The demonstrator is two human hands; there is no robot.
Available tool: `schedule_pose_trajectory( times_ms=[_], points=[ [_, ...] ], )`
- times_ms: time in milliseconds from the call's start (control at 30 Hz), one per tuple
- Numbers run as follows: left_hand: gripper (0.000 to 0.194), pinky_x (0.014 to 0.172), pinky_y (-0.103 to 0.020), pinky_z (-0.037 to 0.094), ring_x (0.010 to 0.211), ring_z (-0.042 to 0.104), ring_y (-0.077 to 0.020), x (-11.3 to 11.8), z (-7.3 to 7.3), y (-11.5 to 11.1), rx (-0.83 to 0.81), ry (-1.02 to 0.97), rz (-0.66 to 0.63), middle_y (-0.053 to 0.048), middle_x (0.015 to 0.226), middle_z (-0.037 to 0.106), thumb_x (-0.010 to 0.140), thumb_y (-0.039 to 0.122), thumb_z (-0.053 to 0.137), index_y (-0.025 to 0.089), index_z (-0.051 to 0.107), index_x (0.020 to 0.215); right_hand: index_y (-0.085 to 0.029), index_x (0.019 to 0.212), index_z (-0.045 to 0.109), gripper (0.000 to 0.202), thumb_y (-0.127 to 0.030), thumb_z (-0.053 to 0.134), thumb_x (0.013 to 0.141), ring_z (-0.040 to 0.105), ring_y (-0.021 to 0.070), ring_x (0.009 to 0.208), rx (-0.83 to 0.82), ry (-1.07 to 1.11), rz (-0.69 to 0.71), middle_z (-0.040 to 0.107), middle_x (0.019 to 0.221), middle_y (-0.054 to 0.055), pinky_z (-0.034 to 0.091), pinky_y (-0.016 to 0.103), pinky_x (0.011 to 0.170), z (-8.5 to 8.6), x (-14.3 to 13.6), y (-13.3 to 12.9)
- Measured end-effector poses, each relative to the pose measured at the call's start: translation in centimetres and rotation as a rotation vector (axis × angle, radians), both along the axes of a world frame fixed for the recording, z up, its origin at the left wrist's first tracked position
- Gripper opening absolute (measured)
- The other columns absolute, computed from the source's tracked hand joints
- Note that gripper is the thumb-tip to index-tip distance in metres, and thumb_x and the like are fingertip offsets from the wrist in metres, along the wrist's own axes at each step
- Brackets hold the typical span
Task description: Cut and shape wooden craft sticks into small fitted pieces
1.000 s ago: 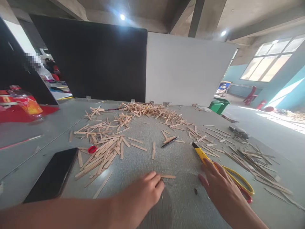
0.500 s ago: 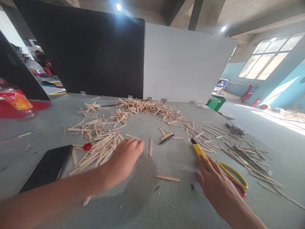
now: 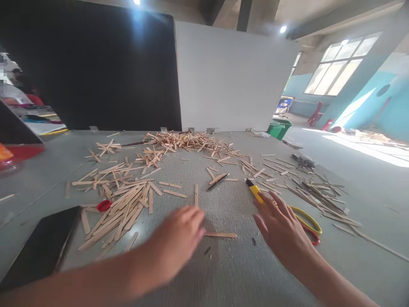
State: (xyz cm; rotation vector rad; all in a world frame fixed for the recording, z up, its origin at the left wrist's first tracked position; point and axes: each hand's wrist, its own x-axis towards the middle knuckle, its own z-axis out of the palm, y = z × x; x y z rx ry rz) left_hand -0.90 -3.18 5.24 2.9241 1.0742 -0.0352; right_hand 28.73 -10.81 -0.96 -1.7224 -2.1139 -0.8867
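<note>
My left hand [image 3: 180, 241], blurred by motion, reaches low over the middle of the table with fingers bent down. Its fingertips meet the left end of a flat wooden craft stick [image 3: 223, 235]; whether they grip it is hidden. An upright-pointing craft stick [image 3: 196, 195] lies just beyond the knuckles. My right hand [image 3: 279, 221] is open, fingers spread, over a yellow utility knife [image 3: 254, 192] whose lower part it covers. Beside that hand show the yellow and red handles of a cutting tool [image 3: 315, 226]. A black pen [image 3: 218, 182] lies across a stick.
Loose craft sticks [image 3: 124, 204] are heaped on the left, with another pile [image 3: 191, 143] at the back. A phone [image 3: 41, 243] and red cap [image 3: 104, 205] lie left. Thin wood strips [image 3: 319, 200] lie right. Black and white panels [image 3: 236, 76] stand behind.
My left hand has moved down and right, from beside the left pile to the lone stick, uncovering another stick. My right hand has lifted slightly, fingers more spread. The view has shifted right.
</note>
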Motion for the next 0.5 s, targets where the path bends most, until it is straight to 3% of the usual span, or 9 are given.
schedule_pose_trajectory(
  times_ms=[67, 133, 233, 300, 367, 500],
  points=[
    [0.053, 0.112, -0.052, 0.057, 0.137, 0.064, -0.0357, 0.5, -1.7, -3.0, -0.007, 0.017, -0.119, -0.016, 0.153, 0.064, 0.101, 0.026, 0.067, 0.011, 0.059, 0.151, -0.006, 0.125, 0.072, 0.031, -0.012, 0.049, 0.104, 0.062, 0.0419, 0.126, -0.104, -0.009, -0.003, 0.068, 0.134, 0.025, 0.064, 0.055, 0.095, 1.5, -0.5, 1.1],
    [0.056, 0.104, -0.051, 0.061, 0.134, 0.066, -0.0405, 0.4, -3.4, -4.8, 0.127, 0.012, -0.314, -0.021, 0.153, 0.061, 0.101, 0.035, 0.067, 0.004, 0.062, 0.147, -0.007, 0.13, 0.069, 0.036, -0.002, 0.052, 0.099, 0.068, 0.0357, 0.117, -0.209, -0.031, 0.009, 0.071, 0.13, 0.022, 0.064, 0.049, 0.095, 2.7, -0.9, 2.8],
    [0.053, 0.101, -0.046, 0.061, 0.134, 0.066, -0.0387, -0.2, -5.0, -5.3, 0.31, -0.071, -0.355, -0.021, 0.151, 0.062, 0.109, 0.042, 0.053, 0.004, 0.066, 0.143, -0.003, 0.139, 0.063, 0.052, 0.01, 0.056, 0.089, 0.071, 0.034, 0.11, -0.315, -0.069, 0.026, 0.072, 0.127, 0.022, 0.063, 0.046, 0.092, 3.7, -1.6, 6.5],
    [0.052, 0.099, -0.044, 0.061, 0.13, 0.07, -0.036, -0.4, -5.3, -5.1, 0.366, -0.113, -0.346, -0.02, 0.147, 0.066, 0.111, 0.042, 0.046, 0.006, 0.068, 0.141, -0.002, 0.148, 0.056, 0.06, 0.011, 0.057, 0.09, 0.071, 0.0341, 0.11, -0.359, -0.091, 0.042, 0.072, 0.127, 0.022, 0.063, 0.047, 0.091, 3.8, -2.1, 9.4],
    [0.051, 0.096, -0.045, 0.059, 0.125, 0.073, -0.0351, -0.3, -5.3, -5.0, 0.394, -0.124, -0.333, -0.019, 0.143, 0.07, 0.112, 0.041, 0.043, 0.007, 0.07, 0.139, -0.01, 0.145, 0.059, 0.049, 0.004, 0.059, 0.098, 0.072, 0.0294, 0.108, -0.395, -0.09, 0.07, 0.074, 0.124, 0.015, 0.062, 0.046, 0.091, 3.6, -2.6, 11.9],
    [0.049, 0.097, -0.048, 0.056, 0.123, 0.073, -0.0361, -0.2, -5.0, -5.0, 0.454, -0.148, -0.315, -0.02, 0.139, 0.073, 0.112, 0.035, 0.039, 0.005, 0.07, 0.136, -0.014, 0.11, 0.072, 0.01, -0.01, 0.067, 0.102, 0.072, 0.0224, 0.099, -0.451, 0.014, 0.134, 0.074, 0.112, 0.006, 0.061, 0.041, 0.088, 3.2, -3.1, 14.7]
  ],
)
